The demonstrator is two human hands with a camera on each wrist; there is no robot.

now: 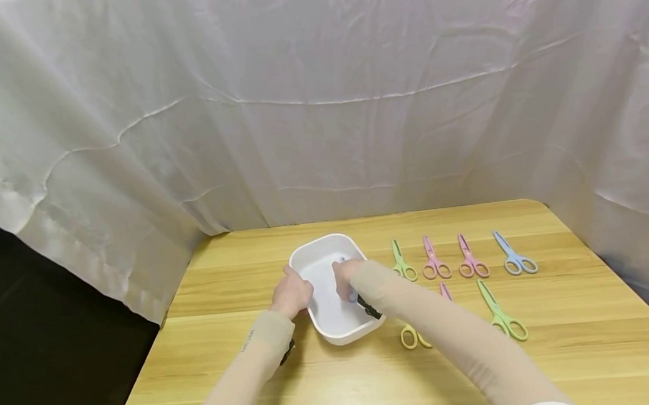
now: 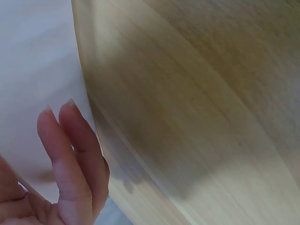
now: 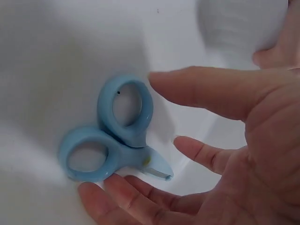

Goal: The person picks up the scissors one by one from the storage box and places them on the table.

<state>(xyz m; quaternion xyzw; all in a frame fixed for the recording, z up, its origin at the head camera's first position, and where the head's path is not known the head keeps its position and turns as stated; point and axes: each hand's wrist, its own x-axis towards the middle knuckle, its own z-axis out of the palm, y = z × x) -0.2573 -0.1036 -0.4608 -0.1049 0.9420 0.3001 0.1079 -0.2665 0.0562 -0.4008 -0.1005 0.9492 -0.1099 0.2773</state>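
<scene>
A white plastic tray [image 1: 334, 338] with rounded corners stands on the wooden table. My left hand [image 1: 292, 292] grips the tray's left wall. In the left wrist view its fingers [image 2: 70, 178] lie along the outside, and the right wrist view shows a thumb [image 3: 274, 56] over the wall. Inside the tray is my right hand [image 1: 345, 277], around a pair of light blue scissors [image 3: 131, 157]. The scissors lie on the tray floor with the blades mostly hidden behind my fingers. My right fingers are spread, the lower ones beside or touching one handle loop, the thumb close to the other.
Right of the tray lie green scissors [image 1: 401, 263], two pink scissors [image 1: 433, 259] and blue scissors [image 1: 512, 254] in a back row. Nearer are green [image 1: 496, 311], yellow [image 1: 409, 336] and pink scissors [image 1: 446, 292], partly covered by my right arm. A pale curtain [image 1: 320, 134] hangs behind the table.
</scene>
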